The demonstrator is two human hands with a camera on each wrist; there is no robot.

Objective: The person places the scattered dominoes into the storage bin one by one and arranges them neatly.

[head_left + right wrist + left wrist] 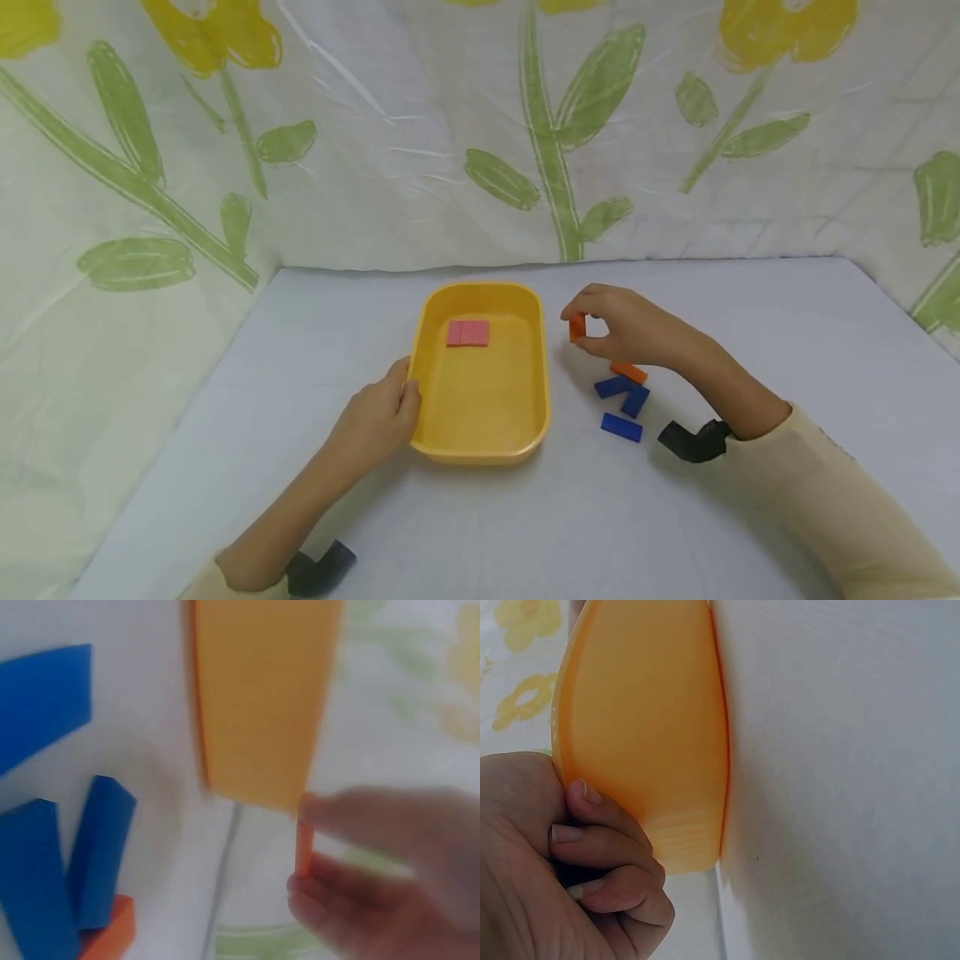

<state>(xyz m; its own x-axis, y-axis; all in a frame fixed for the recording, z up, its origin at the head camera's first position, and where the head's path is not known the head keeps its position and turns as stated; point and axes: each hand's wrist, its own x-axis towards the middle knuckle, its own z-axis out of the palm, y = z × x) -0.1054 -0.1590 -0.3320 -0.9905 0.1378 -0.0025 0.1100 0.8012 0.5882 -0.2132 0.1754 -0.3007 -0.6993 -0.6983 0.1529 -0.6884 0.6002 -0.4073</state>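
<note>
- Between the tray (480, 457) and the left edge of the table (225, 417), beyond the left hand (378, 412), a hand could pass.
- The tray's raised walls bar a low crossing.
- Loose blocks (635, 402) obstruct the surface right of it.
- Room spreads from the right hand (630, 329) to the far right corner.
- A curtain (420, 208) closes the far edge.

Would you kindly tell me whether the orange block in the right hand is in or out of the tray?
Out: in the head view, the right hand pinches the orange block beside the tray, to its right.
</note>
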